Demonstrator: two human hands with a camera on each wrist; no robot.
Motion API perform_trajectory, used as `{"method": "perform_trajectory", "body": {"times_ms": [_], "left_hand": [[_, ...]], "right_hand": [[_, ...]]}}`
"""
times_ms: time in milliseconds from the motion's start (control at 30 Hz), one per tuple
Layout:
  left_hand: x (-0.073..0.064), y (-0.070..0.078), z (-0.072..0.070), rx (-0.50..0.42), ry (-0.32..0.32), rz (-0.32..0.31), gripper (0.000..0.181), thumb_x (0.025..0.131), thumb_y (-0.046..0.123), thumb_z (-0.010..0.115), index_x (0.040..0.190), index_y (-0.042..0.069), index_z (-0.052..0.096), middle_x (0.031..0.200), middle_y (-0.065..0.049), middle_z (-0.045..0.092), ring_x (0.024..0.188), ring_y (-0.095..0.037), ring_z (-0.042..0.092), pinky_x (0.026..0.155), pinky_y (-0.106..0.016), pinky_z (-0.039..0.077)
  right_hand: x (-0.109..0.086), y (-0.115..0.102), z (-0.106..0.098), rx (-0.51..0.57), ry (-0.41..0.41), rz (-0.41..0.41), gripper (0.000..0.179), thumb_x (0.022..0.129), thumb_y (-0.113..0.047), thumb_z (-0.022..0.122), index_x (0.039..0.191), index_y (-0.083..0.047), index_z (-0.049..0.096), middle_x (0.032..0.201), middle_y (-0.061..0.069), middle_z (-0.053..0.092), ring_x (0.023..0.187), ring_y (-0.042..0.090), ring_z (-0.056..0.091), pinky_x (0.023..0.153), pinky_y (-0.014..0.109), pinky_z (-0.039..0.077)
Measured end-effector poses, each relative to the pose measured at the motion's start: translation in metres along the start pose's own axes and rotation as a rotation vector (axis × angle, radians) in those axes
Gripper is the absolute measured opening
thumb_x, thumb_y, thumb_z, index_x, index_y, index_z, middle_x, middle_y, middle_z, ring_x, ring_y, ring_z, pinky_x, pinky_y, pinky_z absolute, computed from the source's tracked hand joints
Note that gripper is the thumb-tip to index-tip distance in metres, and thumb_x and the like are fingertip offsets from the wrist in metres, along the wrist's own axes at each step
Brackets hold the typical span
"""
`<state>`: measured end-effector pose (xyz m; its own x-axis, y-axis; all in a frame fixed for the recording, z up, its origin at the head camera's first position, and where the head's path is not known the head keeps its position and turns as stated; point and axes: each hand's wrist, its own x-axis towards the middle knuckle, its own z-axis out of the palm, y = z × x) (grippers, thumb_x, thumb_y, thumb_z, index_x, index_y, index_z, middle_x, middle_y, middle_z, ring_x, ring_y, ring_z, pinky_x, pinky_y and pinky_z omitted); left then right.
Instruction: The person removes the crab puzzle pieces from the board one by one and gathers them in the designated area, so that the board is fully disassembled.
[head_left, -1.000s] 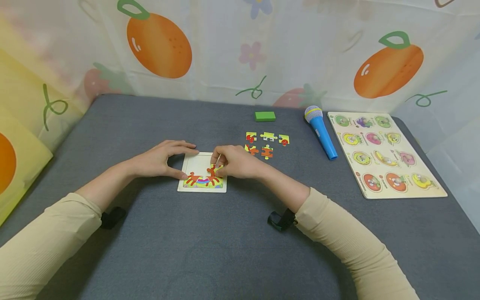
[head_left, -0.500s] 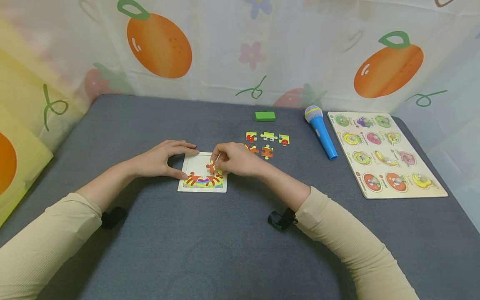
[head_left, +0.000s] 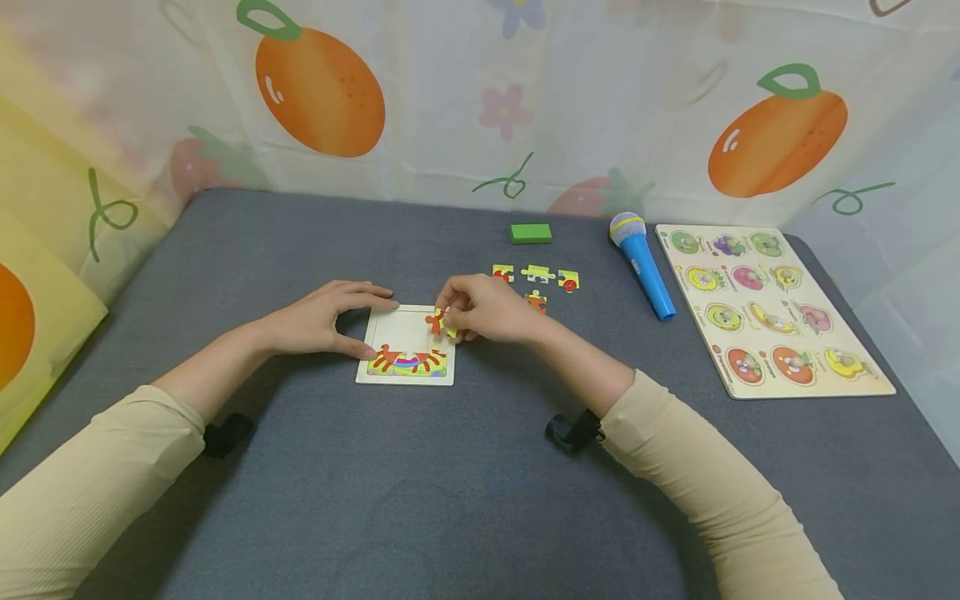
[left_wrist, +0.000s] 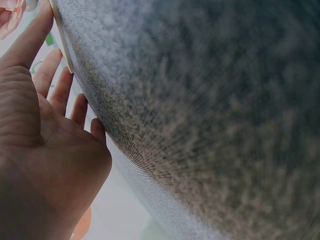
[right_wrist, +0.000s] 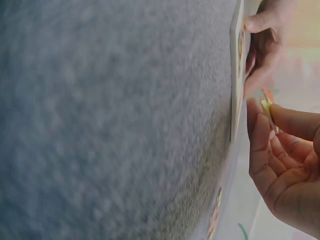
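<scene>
A square wooden puzzle tray (head_left: 390, 321) lies on the grey table, its bottom row filled with red, yellow and rainbow puzzle pieces (head_left: 406, 362). My left hand (head_left: 322, 319) rests at the tray's left side, fingers fairly straight, thumb and fingertips on its rim. Over the tray's right edge, my right hand (head_left: 491, 310) pinches a red and yellow puzzle piece (head_left: 435, 322) between thumb and fingers. In the right wrist view that held piece (right_wrist: 269, 112) is seen edge-on, raised off the tray.
Several loose puzzle pieces (head_left: 537, 273) lie beyond my right hand, one partly hidden by it. Behind them sits a green block (head_left: 530, 233). A blue toy microphone (head_left: 643, 265) and a wooden fruit board (head_left: 772, 312) lie at the right. A fruit-print curtain (head_left: 450, 100) hangs behind the table.
My right hand has lifted the puzzle piece from the lower right of the tray and moved it away from me and slightly rightward. My left hand has stayed in place.
</scene>
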<state>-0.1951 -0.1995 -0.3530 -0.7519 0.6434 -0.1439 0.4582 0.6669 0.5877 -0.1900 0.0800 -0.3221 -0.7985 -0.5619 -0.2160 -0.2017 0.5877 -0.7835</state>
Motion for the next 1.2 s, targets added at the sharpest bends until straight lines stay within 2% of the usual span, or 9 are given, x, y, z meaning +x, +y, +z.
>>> {"method": "perform_trajectory", "body": {"times_ms": [767,1067,1200], "left_hand": [[-0.001,0.000,0.001,0.002,0.006,0.002,0.071,0.081,0.039,0.080,0.143,0.019,0.053,0.156,-0.009,0.040,0.148,-0.039,0.023,0.115,-0.064,0.019],[-0.002,0.000,0.001,-0.013,0.015,0.004,0.071,0.080,0.038,0.081,0.142,0.019,0.054,0.156,-0.008,0.041,0.149,-0.039,0.022,0.116,-0.064,0.019],[-0.001,0.000,0.002,-0.008,0.016,0.006,0.071,0.080,0.039,0.081,0.142,0.019,0.054,0.156,-0.008,0.041,0.149,-0.039,0.022,0.116,-0.064,0.019]], "right_hand": [[-0.014,0.015,-0.031,0.016,0.079,0.081,0.021,0.094,-0.003,0.060,0.114,-0.006,0.065,0.090,0.008,0.064,0.080,0.022,0.073,0.075,0.034,0.060],[-0.023,0.025,-0.047,-0.067,0.111,0.091,0.028,0.089,-0.002,0.066,0.116,-0.009,0.066,0.105,0.010,0.067,0.078,0.018,0.071,0.072,0.031,0.059],[-0.029,0.033,-0.056,-0.085,0.133,0.083,0.026,0.089,-0.004,0.067,0.115,-0.010,0.067,0.101,0.010,0.066,0.077,0.023,0.070,0.068,0.031,0.055]]}}
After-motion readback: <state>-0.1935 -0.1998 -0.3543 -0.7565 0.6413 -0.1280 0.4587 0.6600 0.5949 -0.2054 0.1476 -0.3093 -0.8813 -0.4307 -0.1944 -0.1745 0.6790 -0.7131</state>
